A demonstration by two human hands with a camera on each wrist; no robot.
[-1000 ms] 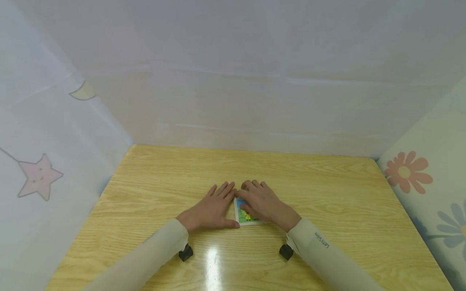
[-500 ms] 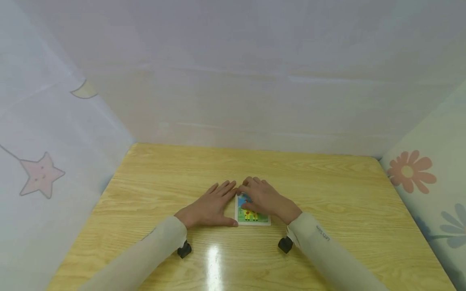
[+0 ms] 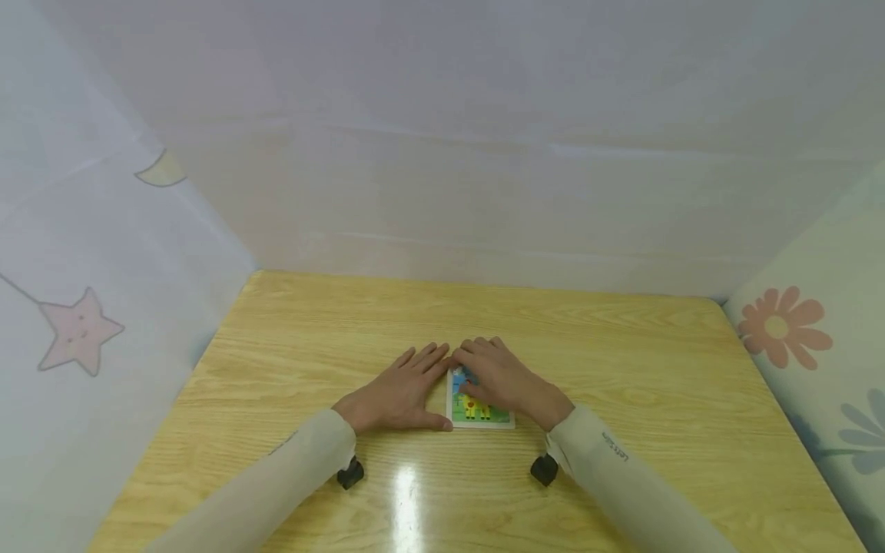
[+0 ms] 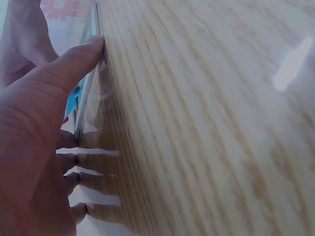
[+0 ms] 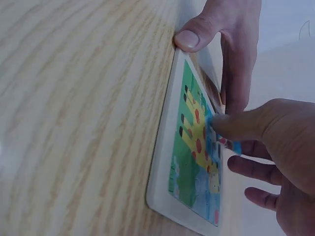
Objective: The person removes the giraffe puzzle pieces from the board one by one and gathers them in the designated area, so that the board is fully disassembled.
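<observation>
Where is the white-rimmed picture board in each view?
Head: picture board below centre, partly covered by the right hand.
Left wrist: edge-on strip, upper left, partly behind the left hand.
Right wrist: slanting through the middle, picture showing.
Shared landmark: the left thumb, at one corner of the board.

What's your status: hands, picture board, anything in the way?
Left hand touching picture board, thumb at corner. Right hand pinching small blue piece. Picture board flat on table, right hand covering part.
</observation>
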